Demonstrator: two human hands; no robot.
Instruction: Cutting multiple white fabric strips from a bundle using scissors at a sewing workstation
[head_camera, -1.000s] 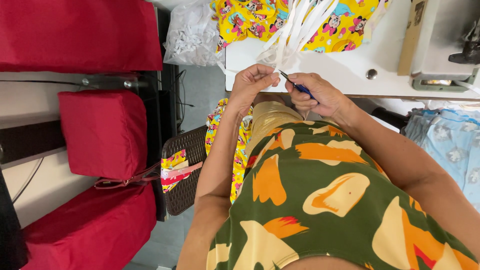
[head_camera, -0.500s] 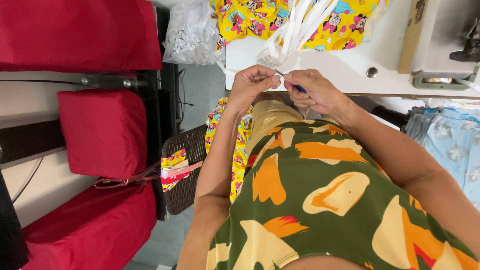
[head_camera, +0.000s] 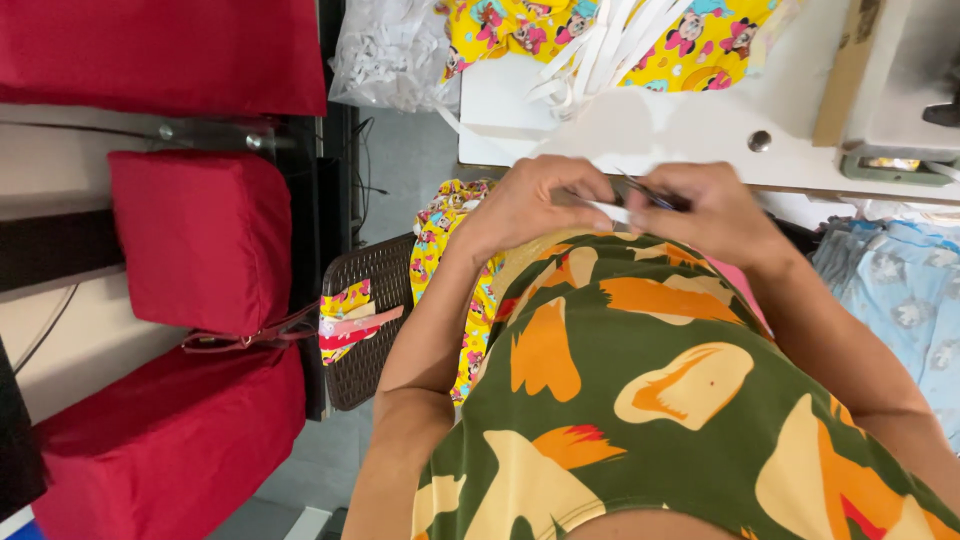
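Note:
My left hand (head_camera: 535, 205) pinches the end of a white elastic strip (head_camera: 612, 210) just below the front edge of the white table (head_camera: 700, 140). My right hand (head_camera: 715, 210) grips small dark scissors (head_camera: 650, 195) whose thin tips point toward the strip between the two hands. Both hands sit close together above my green, orange and cream patterned dress (head_camera: 640, 380). More white elastic strips (head_camera: 590, 60) lie in a bundle on the table over yellow cartoon-print fabric (head_camera: 690, 40).
A sewing machine base (head_camera: 900, 90) stands at the table's right. A clear bag of white strips (head_camera: 390, 50) lies left of the table. A brown woven basket (head_camera: 365, 320) with fabric scraps stands on the floor beside red cushions (head_camera: 200, 240). Light blue printed cloth (head_camera: 890, 300) hangs at right.
Both hands have come down from the table edge toward my body, still close together, with the strip and scissors between them.

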